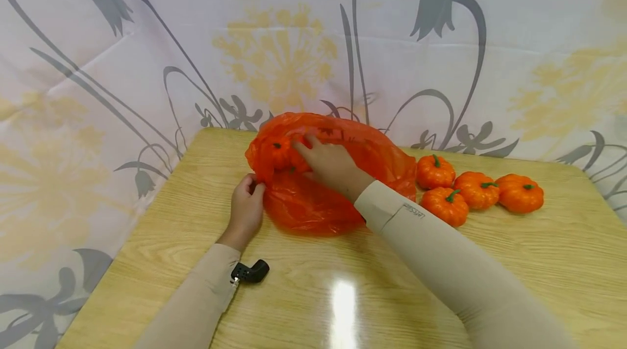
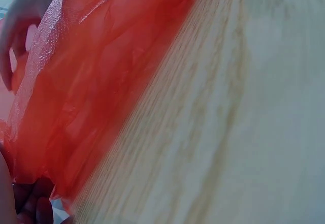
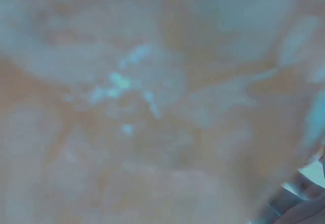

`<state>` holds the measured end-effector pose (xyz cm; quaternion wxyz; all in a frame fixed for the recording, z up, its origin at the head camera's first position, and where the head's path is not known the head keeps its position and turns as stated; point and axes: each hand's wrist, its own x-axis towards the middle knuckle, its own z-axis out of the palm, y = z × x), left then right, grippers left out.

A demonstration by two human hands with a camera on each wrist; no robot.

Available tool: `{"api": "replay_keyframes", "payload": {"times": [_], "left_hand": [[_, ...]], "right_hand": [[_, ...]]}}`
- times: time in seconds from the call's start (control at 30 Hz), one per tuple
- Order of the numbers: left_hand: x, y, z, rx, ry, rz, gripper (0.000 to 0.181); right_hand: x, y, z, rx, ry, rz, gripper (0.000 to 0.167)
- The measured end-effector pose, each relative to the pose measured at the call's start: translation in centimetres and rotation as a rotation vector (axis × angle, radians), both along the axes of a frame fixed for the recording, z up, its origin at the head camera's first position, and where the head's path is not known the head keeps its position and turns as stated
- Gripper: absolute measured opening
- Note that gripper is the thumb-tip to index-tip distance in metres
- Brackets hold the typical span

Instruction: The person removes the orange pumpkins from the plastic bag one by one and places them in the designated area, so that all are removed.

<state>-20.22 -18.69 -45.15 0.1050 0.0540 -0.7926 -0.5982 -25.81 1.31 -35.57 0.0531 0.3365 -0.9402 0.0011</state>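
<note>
An orange-red plastic bag lies spread on the table, its mouth towards me. My left hand pinches the bag's left edge between thumb and fingers; in the left wrist view its fingertips show dark under the film. My right hand reaches into the bag, fingers curled over a small orange pumpkin partly hidden beneath them. Just left of it, another small pumpkin with a dark stem shows in the bag. Blurred film fills most of the right wrist view.
Several small orange pumpkins with green stems, one at the far right, sit close together right of the bag. The wooden table ends at a flower-patterned cloth behind. A black device is on my left sleeve.
</note>
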Motion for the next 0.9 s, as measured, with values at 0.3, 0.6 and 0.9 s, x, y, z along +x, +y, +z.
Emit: {"api": "replay_keyframes", "payload": {"times": [0.3, 0.6, 0.9], "left_hand": [[-0.1, 0.0, -0.3, -0.003, 0.008, -0.006, 0.022], [-0.2, 0.0, -0.3, -0.007, 0.012, -0.01, 0.021], [-0.1, -0.2, -0.4, -0.007, 0.006, -0.014, 0.022]], "right_hand": [[3.2, 1.0, 0.3, -0.082, 0.056, 0.056, 0.074], [6.2, 2.2, -0.1, -0.16, 0.078, 0.068, 0.075], [8.1, 4.8, -0.2, -0.346, 0.03, 0.01, 0.073]]}}
